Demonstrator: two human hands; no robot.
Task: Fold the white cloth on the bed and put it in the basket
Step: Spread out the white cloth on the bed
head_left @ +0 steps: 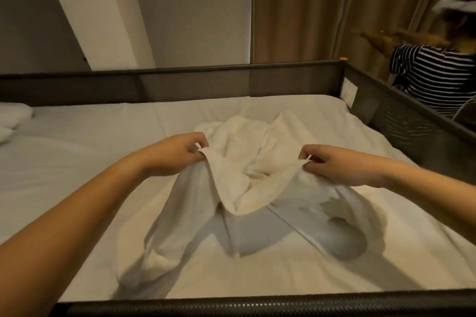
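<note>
The white cloth [244, 162] is a thick, rumpled towel lying in the middle of the bed [77, 162]. My left hand [175, 154] pinches one edge of it and lifts it off the sheet. My right hand [337, 165] pinches the edge further right at the same height. The stretch between my hands sags down in a fold, and the far part of the cloth rests crumpled on the mattress. No basket is in view.
A dark mesh rail [206, 80] runs around the bed, with its near bar [257, 304] right below my arms. White pillows [13, 118] lie at the far left. A person in a striped shirt [438, 77] stands beyond the right rail by brown curtains [322, 8].
</note>
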